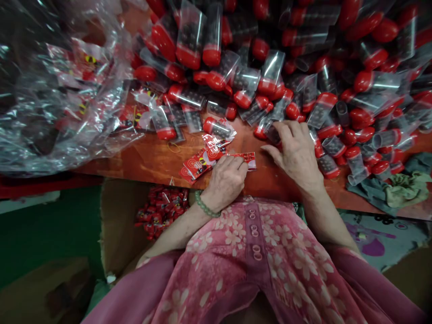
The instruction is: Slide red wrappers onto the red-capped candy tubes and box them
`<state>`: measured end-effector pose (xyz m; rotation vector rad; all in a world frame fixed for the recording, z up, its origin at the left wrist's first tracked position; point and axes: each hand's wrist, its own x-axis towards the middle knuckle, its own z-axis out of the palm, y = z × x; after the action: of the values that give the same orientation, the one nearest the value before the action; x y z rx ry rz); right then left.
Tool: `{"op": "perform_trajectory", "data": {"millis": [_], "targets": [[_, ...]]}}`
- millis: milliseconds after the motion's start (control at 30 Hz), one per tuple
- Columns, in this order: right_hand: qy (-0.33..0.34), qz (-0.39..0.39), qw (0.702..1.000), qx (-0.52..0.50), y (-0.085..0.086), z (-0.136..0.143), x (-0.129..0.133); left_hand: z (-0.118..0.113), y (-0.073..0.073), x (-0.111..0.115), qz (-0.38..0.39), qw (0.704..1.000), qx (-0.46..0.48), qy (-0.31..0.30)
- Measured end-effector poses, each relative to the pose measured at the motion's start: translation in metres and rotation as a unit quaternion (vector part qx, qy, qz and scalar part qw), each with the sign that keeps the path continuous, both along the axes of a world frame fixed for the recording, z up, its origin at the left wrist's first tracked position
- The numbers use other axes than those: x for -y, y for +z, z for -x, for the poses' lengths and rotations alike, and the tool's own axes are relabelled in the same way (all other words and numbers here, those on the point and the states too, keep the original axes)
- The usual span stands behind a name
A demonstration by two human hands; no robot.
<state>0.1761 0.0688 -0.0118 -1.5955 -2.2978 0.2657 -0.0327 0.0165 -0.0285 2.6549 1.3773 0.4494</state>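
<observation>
My left hand point(227, 182), with a green bead bracelet point(206, 206) at its wrist, rests at the table's front edge. Its fingers are curled over a red printed packet point(248, 159); the fingertips are hidden. More red packets with a bee picture point(197, 164) lie beside it. My right hand point(297, 153) reaches to the near edge of the pile, thumb and fingers apart. Its fingertips are by a clear tube with a red cap point(266, 130); whether they touch it is unclear. Another red-capped tube with dark beads point(218, 128) lies on a packet ahead of my left hand.
Many red-capped tubes point(270, 72) are heaped across the back and right of the wooden table point(151, 155). A large clear plastic bag point(111, 99) covers the left side. Below the edge, a cardboard box point(118, 220) holds red packets point(164, 209). Green cloth pieces point(405, 186) lie at right.
</observation>
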Motion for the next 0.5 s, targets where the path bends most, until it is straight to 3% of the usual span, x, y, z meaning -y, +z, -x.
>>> {"op": "perform_trajectory", "data": {"millis": [200,367,500], "targets": [[0.007,0.031,0.999,0.013,-0.003,0.007,-0.013,-0.003,0.006,-0.002,0.065,0.997,-0.028,0.020],[0.025,0.020,0.998,-0.046,0.013,-0.022,-0.003,-0.006,0.012,-0.003,0.077,0.995,-0.062,0.010],[0.008,0.029,0.993,-0.114,0.014,-0.042,0.013,-0.007,0.010,-0.001,0.063,0.995,-0.069,0.019]]}}
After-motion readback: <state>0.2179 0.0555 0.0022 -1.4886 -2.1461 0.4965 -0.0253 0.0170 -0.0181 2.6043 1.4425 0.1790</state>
